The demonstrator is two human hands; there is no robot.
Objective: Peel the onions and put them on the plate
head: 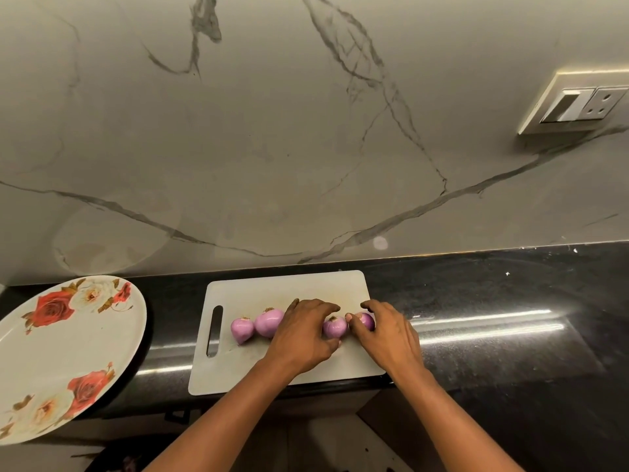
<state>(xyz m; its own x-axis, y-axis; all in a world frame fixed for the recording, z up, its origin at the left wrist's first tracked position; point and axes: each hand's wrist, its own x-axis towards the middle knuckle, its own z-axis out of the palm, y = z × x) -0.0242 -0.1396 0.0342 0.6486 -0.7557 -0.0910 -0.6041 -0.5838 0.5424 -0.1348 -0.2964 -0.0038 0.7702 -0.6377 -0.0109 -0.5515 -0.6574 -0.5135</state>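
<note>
Several pink-purple onions lie in a row on a white cutting board. The two at the left lie free. My left hand curls over the middle of the row, its fingers and thumb around a third onion. My right hand holds the rightmost onion between thumb and fingers. The white plate with red roses sits at the left of the board, with nothing on it.
The board lies on a glossy black counter against a marble wall. A switch and socket panel is on the wall at upper right. The plate overhangs the counter's front edge at the left.
</note>
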